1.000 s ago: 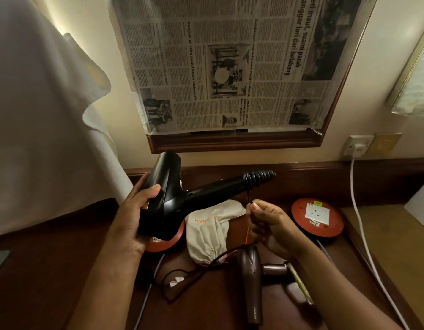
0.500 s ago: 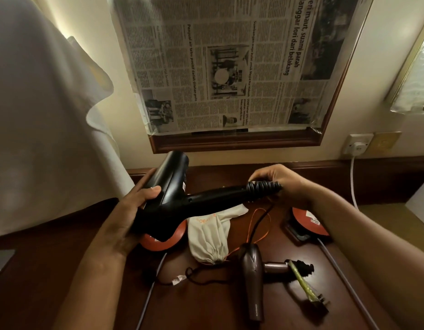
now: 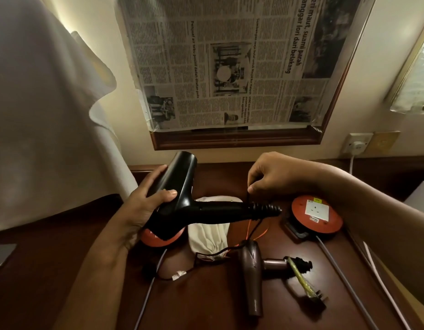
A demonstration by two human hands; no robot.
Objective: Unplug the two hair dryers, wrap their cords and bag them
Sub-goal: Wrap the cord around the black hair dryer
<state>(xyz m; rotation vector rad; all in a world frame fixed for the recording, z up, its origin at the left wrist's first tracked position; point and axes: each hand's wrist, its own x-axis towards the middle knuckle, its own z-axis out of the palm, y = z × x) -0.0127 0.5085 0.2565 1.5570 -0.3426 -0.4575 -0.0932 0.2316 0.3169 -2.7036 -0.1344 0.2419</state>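
While left hand (image 3: 144, 206) grips black dryer (image 3: 182, 198), handle pointing right, right hand (image 3: 275, 177) pinches cord (image 3: 248, 196)

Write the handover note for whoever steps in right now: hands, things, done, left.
Left hand: grips the black dryer by its body, held above the table.
Right hand: pinches the black cord just above the handle's end, mid-wrap.
Brown dryer: lies on the table, cord not wound, plug lying free beside it.
Cloth bag: on the table under the black dryer; what it holds cannot be seen.
Done: brown dryer unplugged; black cord being wrapped.
Left: finish wrapping the black cord, wrap the brown dryer's cord, bag both.
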